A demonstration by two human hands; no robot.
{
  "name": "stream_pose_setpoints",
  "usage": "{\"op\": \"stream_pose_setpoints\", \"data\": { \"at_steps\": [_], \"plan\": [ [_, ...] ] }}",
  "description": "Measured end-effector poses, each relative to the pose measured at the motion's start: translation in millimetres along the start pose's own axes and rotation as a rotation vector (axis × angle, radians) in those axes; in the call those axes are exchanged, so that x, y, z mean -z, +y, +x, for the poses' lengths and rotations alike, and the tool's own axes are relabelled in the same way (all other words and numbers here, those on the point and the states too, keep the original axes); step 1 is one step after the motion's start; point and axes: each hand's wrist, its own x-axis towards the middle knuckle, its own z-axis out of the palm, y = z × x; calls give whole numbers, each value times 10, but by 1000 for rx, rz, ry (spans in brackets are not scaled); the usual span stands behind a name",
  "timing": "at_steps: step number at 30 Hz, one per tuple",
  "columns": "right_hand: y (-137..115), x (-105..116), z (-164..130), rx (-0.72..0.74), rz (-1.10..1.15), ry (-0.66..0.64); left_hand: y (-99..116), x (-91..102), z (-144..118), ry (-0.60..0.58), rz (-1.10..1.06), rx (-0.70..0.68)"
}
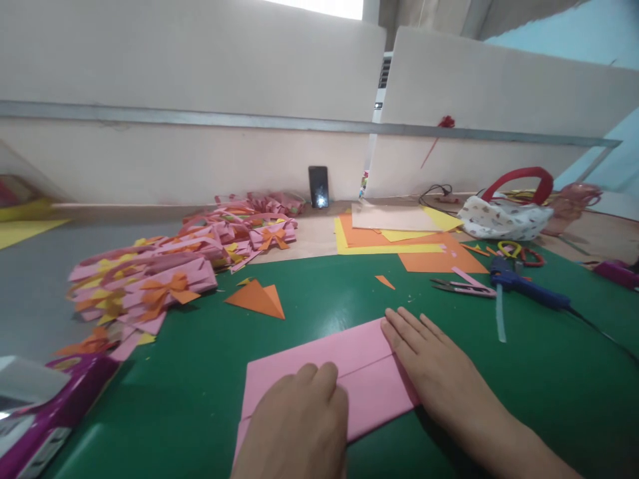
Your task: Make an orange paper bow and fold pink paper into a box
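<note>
Head view: pink paper [369,392] is laid flat on the green tabletop [200,392], front and centre, folded, with a crease or seam running along it. Its lower left part is covered by the left hand [299,419]. That hand is curled, knuckles up; its fingertips are hidden, so whether anything is pinched cannot be told. The right hand [439,372] is laid on the paper's right end, fingers extended and close together, nothing clamped; the paper seems pressed down rather than gripped.

Risks, as judged: the fold could be skewed if the paper is pushed by the left hand while too little weight is kept on the right end. A wrinkle could be caused by uneven pressure across the layers. The seam could be lifted if either hand is dragged across it.

Beyond the paper, an orange piece [257,299] and a small scrap [385,282] are left loose; either could be trapped under the paper if it is slid forward. Snips [464,288] and a glue gun [532,286] are placed to the right, past the right hand; the gun's cord could be snagged by a wide sweep of the forearm. At the left, finished-looking pink bags [204,276] are heaped, well apart from the paper.
</note>
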Motion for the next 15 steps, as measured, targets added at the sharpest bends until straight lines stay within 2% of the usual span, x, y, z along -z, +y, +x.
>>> {"op": "stream_pose_setpoints", "data": {
  "at_steps": [3,6,8,12,15],
  "plan": [
    [3,-9,-10,4,-15,-8,157,79,198,21,-37,172],
    [17,-40,-25,48,-41,-5,235,43,331,24,-45,258],
    [32,-82,-39,69,-40,14,243,-55,355,44,-36,258],
    [65,-167,-62,81,-5,56,167,-293,272,181,-27,200],
    [82,-182,-68,74,10,62,58,-355,147,117,-98,189]
  ]
}}
